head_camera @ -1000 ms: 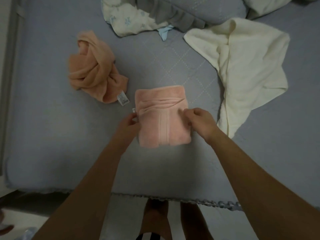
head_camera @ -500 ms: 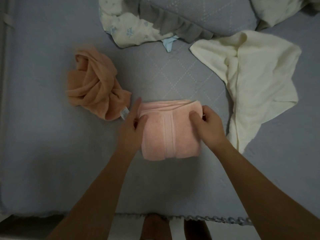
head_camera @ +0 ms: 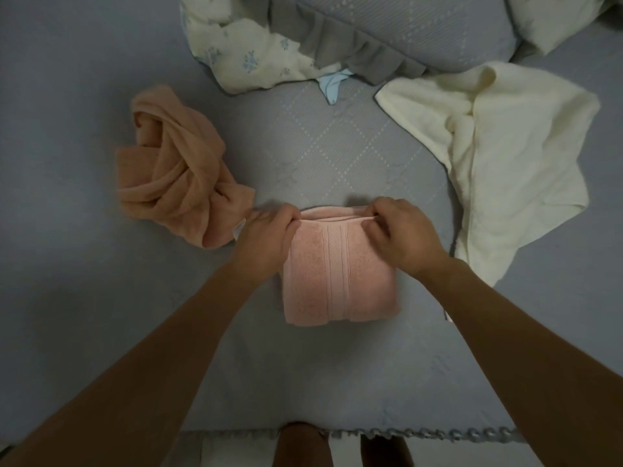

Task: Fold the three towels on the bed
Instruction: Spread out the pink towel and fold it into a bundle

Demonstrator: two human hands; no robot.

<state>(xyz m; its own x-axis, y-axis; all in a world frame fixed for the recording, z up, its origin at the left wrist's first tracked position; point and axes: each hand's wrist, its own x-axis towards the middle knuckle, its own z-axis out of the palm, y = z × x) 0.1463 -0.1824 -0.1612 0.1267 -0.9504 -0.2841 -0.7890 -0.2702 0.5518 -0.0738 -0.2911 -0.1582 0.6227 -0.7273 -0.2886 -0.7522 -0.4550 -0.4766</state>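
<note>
A pink towel (head_camera: 337,274) lies folded into a small rectangle on the grey-blue bed (head_camera: 84,298), near its front edge. My left hand (head_camera: 266,237) pinches the towel's far left corner. At the far right corner, my right hand (head_camera: 401,234) pinches the upper layer. An orange towel (head_camera: 175,170) sits crumpled to the left, its near end touching my left hand. A cream towel (head_camera: 505,156) lies spread and rumpled at the right, apart from the pink one.
A grey ruffled pillow (head_camera: 404,32) and a floral white cloth (head_camera: 242,55) lie at the back of the bed. The bed's trimmed front edge (head_camera: 438,434) runs along the bottom, with my legs just below it.
Both hands slid from the pink towel's sides up to its far corners and closed on them. The far edge now lies flatter and squarer.
</note>
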